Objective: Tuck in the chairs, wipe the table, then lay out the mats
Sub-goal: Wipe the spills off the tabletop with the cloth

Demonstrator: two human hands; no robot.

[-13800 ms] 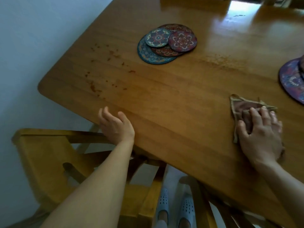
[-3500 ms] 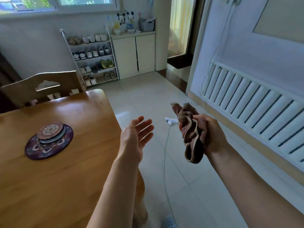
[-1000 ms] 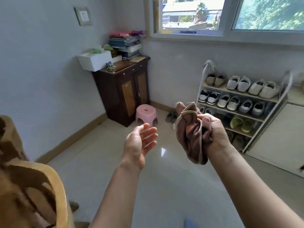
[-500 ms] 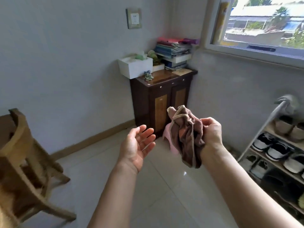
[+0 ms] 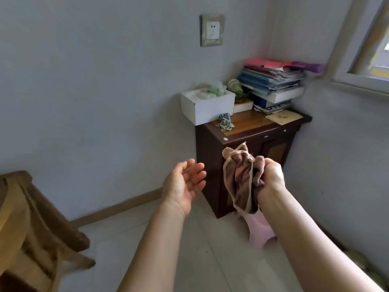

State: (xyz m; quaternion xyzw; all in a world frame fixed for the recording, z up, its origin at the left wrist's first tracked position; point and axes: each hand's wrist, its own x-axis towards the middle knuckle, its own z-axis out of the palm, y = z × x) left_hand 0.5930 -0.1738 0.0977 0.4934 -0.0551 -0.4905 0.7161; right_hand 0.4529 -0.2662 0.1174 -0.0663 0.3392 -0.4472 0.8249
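Observation:
My right hand (image 5: pixel 271 175) holds a bunched brown cloth (image 5: pixel 240 182) with a pale trim, which hangs down in front of me at chest height. Beside it, a little to the left, my left hand (image 5: pixel 183 184) is held palm up with the fingers spread and nothing in it. A wooden chair (image 5: pixel 31 224) shows at the lower left edge, blurred. The table and the mats are out of view.
A dark wooden cabinet (image 5: pixel 252 140) stands in the corner ahead, with a white box (image 5: pixel 207 106) and a stack of books (image 5: pixel 273 85) on top. A pink stool (image 5: pixel 261 230) sits on the tiled floor below the cloth. A wall socket (image 5: pixel 212 30) is above.
The view has swung left from the shoe rack and window toward the corner cabinet, which is now closer. Both hands keep the same pose, the right still gripping the cloth.

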